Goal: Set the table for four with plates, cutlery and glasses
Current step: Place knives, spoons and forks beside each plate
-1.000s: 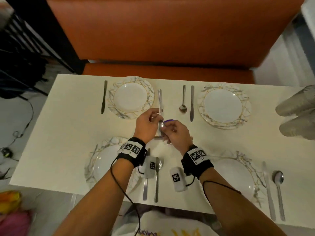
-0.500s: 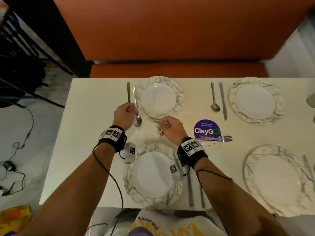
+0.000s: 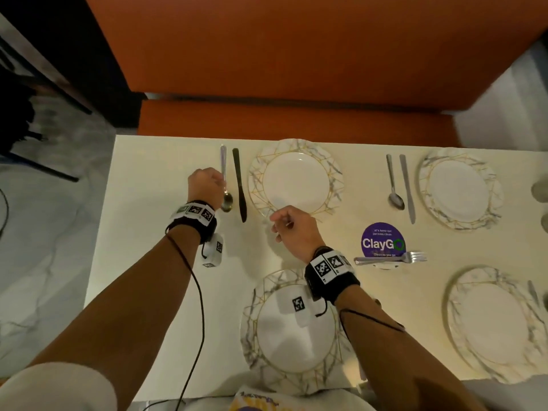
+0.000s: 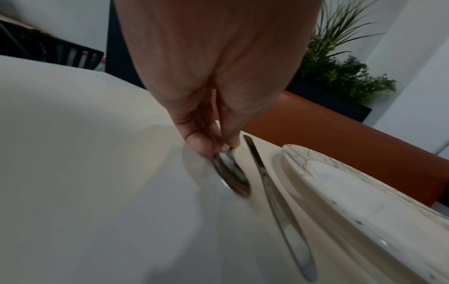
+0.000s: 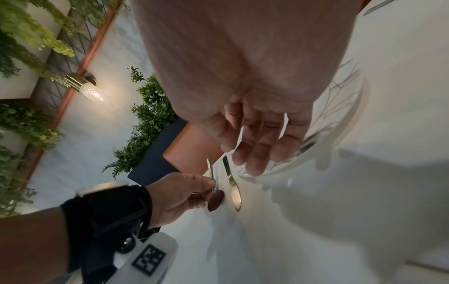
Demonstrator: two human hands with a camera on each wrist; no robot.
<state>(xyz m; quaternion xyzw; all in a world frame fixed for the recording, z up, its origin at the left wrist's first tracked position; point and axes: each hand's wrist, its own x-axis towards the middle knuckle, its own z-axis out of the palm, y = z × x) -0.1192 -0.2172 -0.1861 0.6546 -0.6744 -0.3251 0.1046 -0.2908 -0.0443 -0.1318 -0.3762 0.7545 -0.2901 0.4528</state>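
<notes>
My left hand (image 3: 215,185) pinches a spoon (image 3: 226,200) at its neck, with the bowl low over the white table (image 3: 142,232). The spoon runs alongside a knife (image 3: 239,185), on its left, beside the far-left plate (image 3: 296,180). In the left wrist view my fingers (image 4: 201,144) grip the spoon (image 4: 230,173) next to the knife (image 4: 279,201). My right hand (image 3: 280,225) hovers loosely curled and holds nothing near that plate's front rim. A fork (image 3: 391,258) lies across a purple sticker (image 3: 382,240).
The far-right plate (image 3: 459,188) has a spoon (image 3: 394,185) and a knife (image 3: 406,188) on its left. Two more plates sit at the near left (image 3: 292,330) and near right (image 3: 495,324). An orange bench (image 3: 296,120) runs behind the table. Glasses (image 3: 539,188) show at the right edge.
Both hands were together on the spoon over the sticker. My left hand has since carried it left, to the outer side of the knife. The right hand let go and drew back.
</notes>
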